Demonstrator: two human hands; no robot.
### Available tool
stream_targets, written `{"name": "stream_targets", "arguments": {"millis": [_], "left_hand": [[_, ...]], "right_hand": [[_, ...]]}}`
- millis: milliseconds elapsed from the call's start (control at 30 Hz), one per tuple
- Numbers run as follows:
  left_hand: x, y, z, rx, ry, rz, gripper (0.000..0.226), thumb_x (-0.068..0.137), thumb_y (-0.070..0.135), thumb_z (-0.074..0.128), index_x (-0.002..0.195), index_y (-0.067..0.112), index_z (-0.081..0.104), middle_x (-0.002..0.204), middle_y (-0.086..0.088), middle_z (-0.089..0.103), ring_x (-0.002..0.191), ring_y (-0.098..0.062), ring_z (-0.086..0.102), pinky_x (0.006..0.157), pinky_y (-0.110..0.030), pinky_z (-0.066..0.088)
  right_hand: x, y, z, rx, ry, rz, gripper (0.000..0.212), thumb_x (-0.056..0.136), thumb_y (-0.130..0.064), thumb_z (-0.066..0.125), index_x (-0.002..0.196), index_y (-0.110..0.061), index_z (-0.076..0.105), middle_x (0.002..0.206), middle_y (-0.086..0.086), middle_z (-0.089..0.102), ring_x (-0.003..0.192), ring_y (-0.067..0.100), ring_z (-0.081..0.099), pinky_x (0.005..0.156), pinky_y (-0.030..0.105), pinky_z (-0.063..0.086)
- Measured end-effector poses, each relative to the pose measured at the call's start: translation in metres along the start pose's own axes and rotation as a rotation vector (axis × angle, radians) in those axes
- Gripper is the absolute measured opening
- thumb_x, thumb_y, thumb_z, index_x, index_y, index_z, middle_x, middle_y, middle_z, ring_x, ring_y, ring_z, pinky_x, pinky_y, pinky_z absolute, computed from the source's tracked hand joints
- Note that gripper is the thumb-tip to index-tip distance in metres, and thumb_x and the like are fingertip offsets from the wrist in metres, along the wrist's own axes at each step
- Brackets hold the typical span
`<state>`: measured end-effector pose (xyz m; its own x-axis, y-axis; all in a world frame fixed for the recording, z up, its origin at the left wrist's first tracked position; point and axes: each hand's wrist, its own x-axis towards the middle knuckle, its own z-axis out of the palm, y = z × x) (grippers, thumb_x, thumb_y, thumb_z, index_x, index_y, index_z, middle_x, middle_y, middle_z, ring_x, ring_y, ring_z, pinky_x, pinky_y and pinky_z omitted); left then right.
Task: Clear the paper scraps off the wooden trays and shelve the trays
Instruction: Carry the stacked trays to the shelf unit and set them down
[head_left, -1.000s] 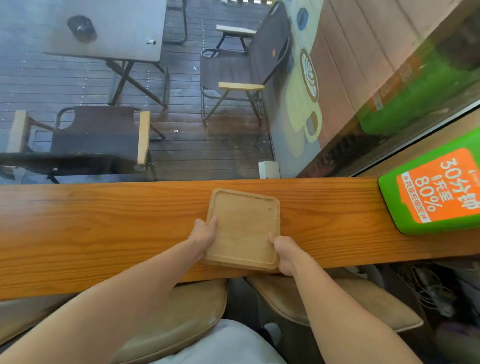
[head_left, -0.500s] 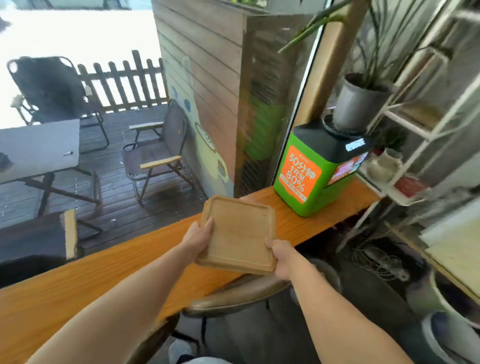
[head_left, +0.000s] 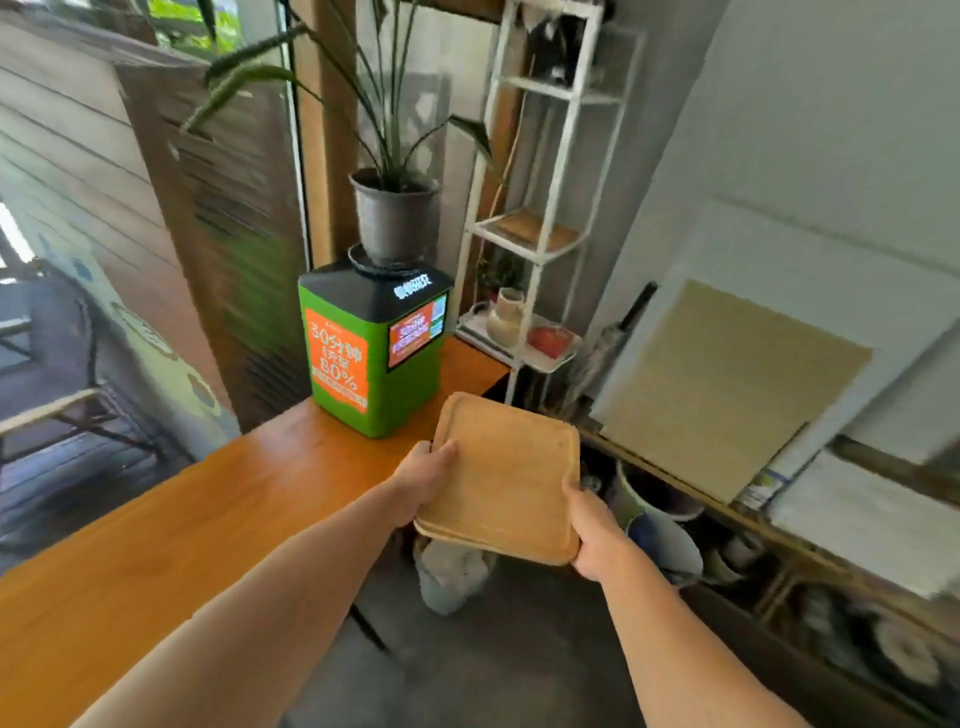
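Clearly both hands grip the trays (head_left: 506, 475), held in mid-air past the counter (head_left: 208, 519) end: left hand (head_left: 423, 475) at 9 o'clock, right hand (head_left: 592, 535) at 4 o'clock. Tilted stack might slide apart, or clip the shelf (head_left: 540, 171) at 12 o'clock.

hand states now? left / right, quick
Left hand: closed on the left edge of the wooden tray.
Right hand: closed on the tray's near right corner.

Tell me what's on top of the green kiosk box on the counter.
A dark potted plant with long leaves stands on a round stand atop the green kiosk box. The pot covers the lid's centre, so whatever is under it stays hidden.
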<state>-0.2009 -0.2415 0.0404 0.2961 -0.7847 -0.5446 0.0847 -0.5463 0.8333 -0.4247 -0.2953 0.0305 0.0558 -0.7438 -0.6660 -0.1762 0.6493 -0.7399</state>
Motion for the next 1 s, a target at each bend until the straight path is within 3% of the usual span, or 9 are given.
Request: {"name": "stream_targets", "arguments": {"millis": [67,200,333,600,700,833,900,1000], "left_hand": [[0.007,0.012,0.038,0.015,-0.07,-0.003,0.051,0.097,0.047,0.049,0.137,0.016,0.041,0.118,-0.004,0.058,0.099,-0.023,0.059,0.09,-0.04,0.045],[0.019,0.027,0.105,-0.023,-0.169,0.001,0.047,0.098,0.037,0.05,0.137,0.013,0.043,0.123,-0.012,0.058,0.103,-0.031,0.059,0.093,-0.048,0.046],[0.036,0.041,0.151,0.097,-0.194,0.035,0.061,0.094,0.05,0.048,0.141,0.011,0.04,0.129,-0.012,0.055,0.112,-0.033,0.055,0.102,-0.051,0.042],[0.109,0.074,0.209,0.249,-0.224,0.089,0.073,0.093,0.062,0.039,0.143,0.009,0.036,0.134,-0.011,0.05,0.118,-0.032,0.051,0.102,-0.046,0.04],[0.156,0.096,0.22,0.262,-0.193,0.097,0.07,0.094,0.062,0.037,0.14,0.01,0.04,0.131,-0.011,0.052,0.115,-0.031,0.052,0.1,-0.045,0.041],[0.23,0.152,0.235,0.316,-0.13,0.141,0.071,0.094,0.063,0.035,0.136,0.007,0.045,0.125,-0.013,0.055,0.109,-0.032,0.054,0.091,-0.041,0.044],[0.262,0.189,0.241,0.297,-0.113,0.16,0.07,0.095,0.062,0.033,0.139,0.008,0.042,0.128,-0.014,0.053,0.109,-0.031,0.053,0.088,-0.039,0.043],[0.307,0.249,0.246,0.235,-0.083,0.194,0.072,0.095,0.061,0.033,0.144,0.008,0.036,0.137,-0.015,0.05,0.12,-0.034,0.05,0.1,-0.043,0.041]], "right_hand": [[0.005,0.001,-0.037,-0.004,0.088,-0.031,0.06,0.098,-0.055,0.04,0.148,-0.022,0.035,0.143,0.01,0.05,0.122,0.035,0.051,0.105,0.057,0.04],[0.007,-0.003,-0.095,0.037,0.242,-0.001,0.062,0.097,-0.055,0.044,0.15,-0.024,0.034,0.142,0.012,0.05,0.122,0.037,0.051,0.105,0.055,0.041],[0.017,-0.01,-0.132,0.064,0.304,0.02,0.07,0.096,-0.056,0.044,0.154,-0.024,0.023,0.149,0.01,0.043,0.13,0.036,0.046,0.108,0.056,0.037],[0.079,-0.053,-0.172,0.045,0.357,0.03,0.07,0.098,-0.054,0.041,0.155,-0.02,0.018,0.147,0.013,0.045,0.127,0.037,0.047,0.107,0.053,0.039],[0.118,-0.087,-0.171,0.043,0.349,0.033,0.066,0.098,-0.052,0.042,0.152,-0.017,0.027,0.145,0.014,0.045,0.124,0.037,0.048,0.105,0.053,0.04],[0.178,-0.158,-0.173,-0.079,0.378,-0.022,0.068,0.096,-0.057,0.04,0.148,-0.013,0.034,0.146,0.013,0.045,0.132,0.035,0.043,0.114,0.054,0.029],[0.209,-0.204,-0.175,-0.072,0.356,-0.051,0.066,0.097,-0.054,0.042,0.147,-0.011,0.036,0.144,0.014,0.047,0.126,0.035,0.048,0.109,0.053,0.037],[0.252,-0.273,-0.177,-0.088,0.335,-0.108,0.069,0.097,-0.055,0.042,0.151,-0.011,0.031,0.151,0.013,0.041,0.132,0.034,0.044,0.109,0.05,0.038]]}}
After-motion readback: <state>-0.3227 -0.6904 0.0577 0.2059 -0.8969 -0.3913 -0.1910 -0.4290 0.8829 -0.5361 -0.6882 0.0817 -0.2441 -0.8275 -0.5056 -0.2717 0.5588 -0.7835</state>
